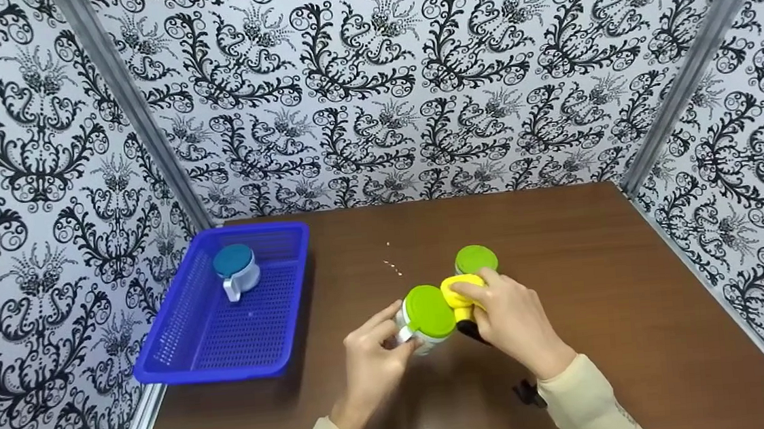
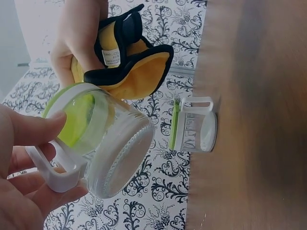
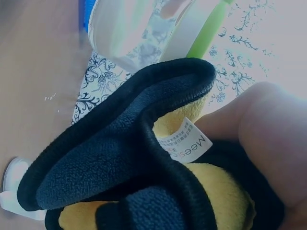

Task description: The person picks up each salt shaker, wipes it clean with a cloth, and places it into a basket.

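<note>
My left hand [image 1: 378, 354] grips the white handle of a clear glass jar with a green lid [image 1: 430, 311], tilted and raised above the table. Bunched in my right hand [image 1: 516, 316] is a yellow cloth with a black edge and a white tag [image 2: 112, 57]. The cloth is beside the jar's lid; whether they touch, I cannot tell. A second green-lidded jar [image 2: 194, 125] with a white handle stands upright on the table behind my right hand. In the right wrist view the dark side of the cloth [image 3: 105, 153] covers much of the picture.
At the left, a blue plastic basket [image 1: 283, 345] holds a blue-lidded jar [image 1: 236, 270] with a white handle. Small white specks [image 1: 393, 267] lie on the brown table [image 1: 596, 252]. Patterned walls [image 1: 386, 91] enclose the back and sides.
</note>
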Demonstrator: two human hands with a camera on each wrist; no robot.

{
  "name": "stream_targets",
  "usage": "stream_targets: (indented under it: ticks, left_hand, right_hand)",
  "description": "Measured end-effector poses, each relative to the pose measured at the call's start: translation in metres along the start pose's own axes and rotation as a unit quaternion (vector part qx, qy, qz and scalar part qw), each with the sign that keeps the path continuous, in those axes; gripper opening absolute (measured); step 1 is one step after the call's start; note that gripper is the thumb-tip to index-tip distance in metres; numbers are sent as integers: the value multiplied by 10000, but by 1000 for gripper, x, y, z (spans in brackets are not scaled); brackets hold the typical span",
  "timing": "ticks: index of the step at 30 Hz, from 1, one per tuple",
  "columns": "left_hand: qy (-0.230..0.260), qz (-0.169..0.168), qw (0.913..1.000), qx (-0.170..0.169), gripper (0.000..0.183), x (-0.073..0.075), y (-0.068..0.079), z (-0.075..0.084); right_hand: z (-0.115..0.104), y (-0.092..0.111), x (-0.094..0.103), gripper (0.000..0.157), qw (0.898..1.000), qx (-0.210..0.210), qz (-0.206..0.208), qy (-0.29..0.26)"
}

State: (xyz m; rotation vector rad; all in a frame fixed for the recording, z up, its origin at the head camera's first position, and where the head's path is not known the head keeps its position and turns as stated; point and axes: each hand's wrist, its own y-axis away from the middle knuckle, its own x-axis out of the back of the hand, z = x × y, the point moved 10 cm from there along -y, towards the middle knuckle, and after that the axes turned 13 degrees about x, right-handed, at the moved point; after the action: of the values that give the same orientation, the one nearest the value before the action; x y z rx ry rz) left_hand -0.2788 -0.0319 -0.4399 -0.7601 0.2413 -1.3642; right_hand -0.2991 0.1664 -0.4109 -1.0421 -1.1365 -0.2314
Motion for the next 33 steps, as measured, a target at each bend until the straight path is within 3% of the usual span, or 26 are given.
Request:
stream_targets:
  ticks: [4,9,15,25,33]
  left_hand:
    - [-71,67,9999,-76,23,-1,0,1]
    - [-309,294,9985,-355,27,-1,3,4]
    - [-366,396,9971,-539,28,-3,5,5]
    - [-447,306,9970,-550,23,-3,5,2]
    - [-523,289,9963,-614,28,-3,6,3]
  right_hand:
    - [-12,-4,5,41,9995,244,188,22]
    - [-43,-11,9,42,9950,848,483,-219]
    - [-70,-17,16,41,9905,1188,475,-510]
    - [-72,-17,15,41,9903,1207,416,-544]
    - [-57,-13,10,42,9935,958,311,-530]
